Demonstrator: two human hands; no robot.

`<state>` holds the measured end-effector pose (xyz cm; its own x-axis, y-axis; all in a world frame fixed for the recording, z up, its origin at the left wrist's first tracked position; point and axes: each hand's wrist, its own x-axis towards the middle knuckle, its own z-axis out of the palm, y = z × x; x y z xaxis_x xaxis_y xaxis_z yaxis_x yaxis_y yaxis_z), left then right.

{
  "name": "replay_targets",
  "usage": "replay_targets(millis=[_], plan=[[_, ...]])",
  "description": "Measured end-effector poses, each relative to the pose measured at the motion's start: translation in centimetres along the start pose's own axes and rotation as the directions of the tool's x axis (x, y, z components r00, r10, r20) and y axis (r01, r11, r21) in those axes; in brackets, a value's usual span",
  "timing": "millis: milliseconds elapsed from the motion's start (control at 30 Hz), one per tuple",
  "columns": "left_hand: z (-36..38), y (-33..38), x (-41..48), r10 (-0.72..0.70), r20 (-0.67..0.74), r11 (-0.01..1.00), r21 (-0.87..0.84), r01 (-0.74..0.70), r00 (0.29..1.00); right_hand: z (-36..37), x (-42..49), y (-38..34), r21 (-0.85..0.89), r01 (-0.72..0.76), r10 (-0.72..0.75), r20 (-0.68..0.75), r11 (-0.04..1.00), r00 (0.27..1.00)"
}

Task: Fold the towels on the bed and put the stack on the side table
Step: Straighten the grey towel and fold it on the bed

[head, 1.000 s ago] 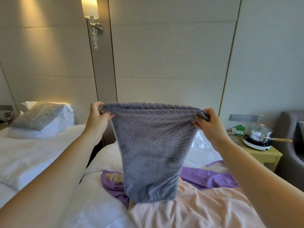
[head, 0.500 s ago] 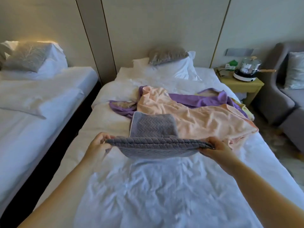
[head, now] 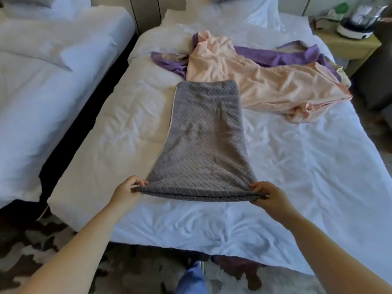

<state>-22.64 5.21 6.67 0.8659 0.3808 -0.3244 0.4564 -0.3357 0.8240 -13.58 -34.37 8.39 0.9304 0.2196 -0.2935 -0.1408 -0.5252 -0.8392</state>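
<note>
A grey towel [head: 204, 136] with a herringbone weave lies lengthwise down the middle of the white bed [head: 307, 166], folded into a long strip. My left hand [head: 127, 190] pinches its near left corner and my right hand [head: 268, 195] pinches its near right corner, holding the near edge slightly off the sheet. Beyond its far end a pink towel [head: 265, 81] lies crumpled, with a purple towel [head: 277, 55] partly under it. The yellow side table [head: 356, 46] stands at the far right.
A white appliance with a pot [head: 358, 24] and a green item [head: 339, 9] occupy the side table. A second white bed [head: 46, 71] stands on the left, across a dark gap. Patterned carpet [head: 42, 240] lies at the bed's foot. A grey armchair [head: 379, 66] is at the right.
The grey towel hung upright in front of me, then came down; now it is spread flat along the bed and pulled toward me. The view has tipped downward.
</note>
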Motion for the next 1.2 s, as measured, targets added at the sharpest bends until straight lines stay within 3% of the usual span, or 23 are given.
replay_targets(millis=[133,300,433,533,600,667,700,767,833,900,967,1033,1100,1200], plan=[[1.7,-6.1,-3.2,-0.057,0.020,0.986,0.158,0.053,0.998,3.4,-3.3,4.5,-0.221,0.039,-0.032,0.033,0.974,0.999],[3.7,-9.6,-4.4,0.000,0.020,0.945,0.328,-0.007,1.000,6.0,-4.4,8.3,-0.335,0.014,0.006,0.058,0.942,0.998],[4.9,-10.5,-4.1,-0.041,0.156,0.903,0.429,-0.030,0.987,6.4,-4.5,10.1,-0.375,-0.074,0.124,0.110,0.924,0.986],[5.6,-9.1,-2.2,-0.072,0.110,0.902,0.431,0.017,0.991,5.9,-3.6,10.3,-0.393,-0.166,0.171,-0.023,0.905,0.985],[5.9,-7.1,0.0,-0.025,-0.012,0.925,0.378,0.027,1.000,5.6,-1.7,9.5,-0.317,-0.231,0.190,-0.157,0.920,0.969],[6.4,-5.0,2.3,0.063,-0.042,0.930,0.364,-0.044,0.997,5.5,0.6,8.4,-0.181,-0.256,0.220,-0.200,0.950,0.955],[6.7,-4.5,3.3,0.146,0.005,0.890,0.435,-0.134,0.989,5.7,1.6,7.9,-0.133,-0.242,0.219,-0.163,0.961,0.962],[7.7,-4.4,4.7,0.248,0.243,0.679,0.647,-0.347,0.938,6.5,2.7,7.7,-0.231,-0.182,0.188,0.003,0.956,0.982],[8.5,-5.6,4.9,0.126,0.483,0.467,0.742,-0.481,0.867,7.5,2.6,8.2,-0.385,-0.149,0.223,0.157,0.911,0.962],[8.7,-7.2,4.2,-0.018,0.560,0.381,0.770,-0.513,0.828,7.9,1.9,9.0,-0.420,-0.209,0.314,0.198,0.883,0.929],[8.3,-7.3,4.0,0.050,0.506,0.385,0.785,-0.484,0.861,7.5,1.8,8.9,-0.440,-0.198,0.285,0.141,0.876,0.948],[7.7,-5.3,5.1,0.253,0.408,0.451,0.752,-0.480,0.877,7.0,3.0,7.7,-0.494,-0.153,0.163,-0.024,0.856,0.986],[7.7,-3.5,7.5,0.433,0.300,0.479,0.722,-0.499,0.850,7.0,5.7,5.7,-0.532,-0.106,0.045,-0.126,0.840,0.991],[9.0,-1.3,11.8,0.356,0.343,0.491,0.722,-0.487,0.869,8.5,10.9,3.4,-0.620,-0.007,0.000,-0.013,0.784,1.000]])
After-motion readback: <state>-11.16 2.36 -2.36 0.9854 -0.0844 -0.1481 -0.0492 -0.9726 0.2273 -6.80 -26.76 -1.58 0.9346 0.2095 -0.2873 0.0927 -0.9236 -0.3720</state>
